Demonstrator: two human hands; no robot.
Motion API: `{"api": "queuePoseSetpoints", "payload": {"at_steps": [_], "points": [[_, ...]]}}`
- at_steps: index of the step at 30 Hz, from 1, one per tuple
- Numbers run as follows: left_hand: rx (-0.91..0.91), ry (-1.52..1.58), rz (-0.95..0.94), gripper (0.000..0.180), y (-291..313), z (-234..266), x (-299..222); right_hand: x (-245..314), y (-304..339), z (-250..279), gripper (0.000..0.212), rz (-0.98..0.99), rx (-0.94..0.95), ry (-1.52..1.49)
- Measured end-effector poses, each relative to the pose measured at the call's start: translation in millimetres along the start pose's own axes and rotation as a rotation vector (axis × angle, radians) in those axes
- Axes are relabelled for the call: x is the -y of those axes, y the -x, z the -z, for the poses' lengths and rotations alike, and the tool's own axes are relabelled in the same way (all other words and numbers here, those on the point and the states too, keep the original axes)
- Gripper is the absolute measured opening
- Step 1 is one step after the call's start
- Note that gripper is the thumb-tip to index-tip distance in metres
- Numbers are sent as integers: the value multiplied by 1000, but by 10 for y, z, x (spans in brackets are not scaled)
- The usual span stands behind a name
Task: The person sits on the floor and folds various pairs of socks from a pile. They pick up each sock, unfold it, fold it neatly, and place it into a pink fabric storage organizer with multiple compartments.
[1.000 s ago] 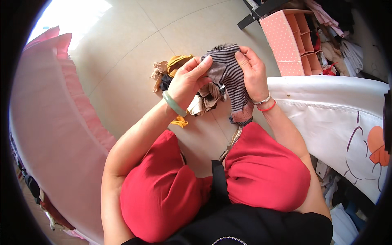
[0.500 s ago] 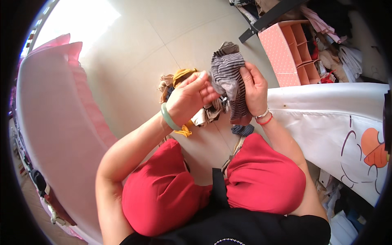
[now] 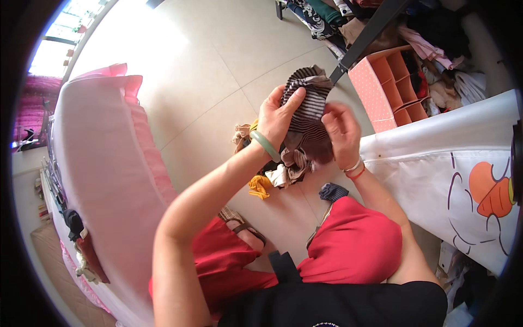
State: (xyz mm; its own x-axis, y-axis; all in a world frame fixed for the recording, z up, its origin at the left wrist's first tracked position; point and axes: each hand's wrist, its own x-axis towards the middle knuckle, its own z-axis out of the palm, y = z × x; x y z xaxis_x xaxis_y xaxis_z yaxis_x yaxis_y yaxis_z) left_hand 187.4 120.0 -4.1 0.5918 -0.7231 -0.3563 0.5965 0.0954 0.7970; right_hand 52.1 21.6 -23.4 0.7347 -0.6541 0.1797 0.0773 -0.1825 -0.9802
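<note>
From where I stand, following the head view, a gray-and-black striped sock (image 3: pixel 310 103) is up in the person's hands, to the left of the pink polka-dot organizer box (image 3: pixel 371 94) and just short of it. Its long axis runs from the far end back toward the person, tipping slightly right as it comes; the far end is bunched and finely striped, the near end plain brownish. I can't tell which end is the toe, nor whether a second sock is layered in.

The left hand (image 3: pixel 279 115) pinches the far part between thumb and fingers. The right hand (image 3: pixel 343 133), a little blurred, is at the sock's edge on the organizer's side with fingers loosely bent; I can't tell if it is pinching cloth.

I count two hands, one organizer, one green bangle (image 3: pixel 265 146) on the left wrist, and one silver bracelet (image 3: pixel 353 165) and one red cord (image 3: pixel 357 174) on the right. On the floor, left of the organizer and nearer the person, is one heap of socks (image 3: pixel 294 162), too tangled to count, with one mustard piece (image 3: pixel 260 187) at its near side. One dark striped bundle (image 3: pixel 333 192) lies closer to the person than the organizer does.

The left wrist and the held sock block part of the heap. A black metal bar (image 3: pixel 370 41) slants past the organizer's far side, loose clothes (image 3: pixel 436 68) crowd its right, and a white fabric panel (image 3: pixel 430 180) with a carrot drawing spans its near side.
</note>
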Motion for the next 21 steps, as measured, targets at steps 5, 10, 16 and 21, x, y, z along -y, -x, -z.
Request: {"api": "queuePoseSetpoints", "payload": {"at_steps": [5, 10, 16, 21], "points": [[-30, 22, -132, 24, 55, -154, 277, 125, -347, 259, 27, 212, 11, 208], [40, -188, -237, 15, 43, -110, 534, 85, -261, 262, 10, -56, -114, -190], [61, 191, -118, 15, 177, -305, 698, -63, -237, 259, 18, -295, -188, -405], [-1, 151, -149, 17, 116, -307, 675, -49, -277, 179, 14, -209, -154, -230]]}}
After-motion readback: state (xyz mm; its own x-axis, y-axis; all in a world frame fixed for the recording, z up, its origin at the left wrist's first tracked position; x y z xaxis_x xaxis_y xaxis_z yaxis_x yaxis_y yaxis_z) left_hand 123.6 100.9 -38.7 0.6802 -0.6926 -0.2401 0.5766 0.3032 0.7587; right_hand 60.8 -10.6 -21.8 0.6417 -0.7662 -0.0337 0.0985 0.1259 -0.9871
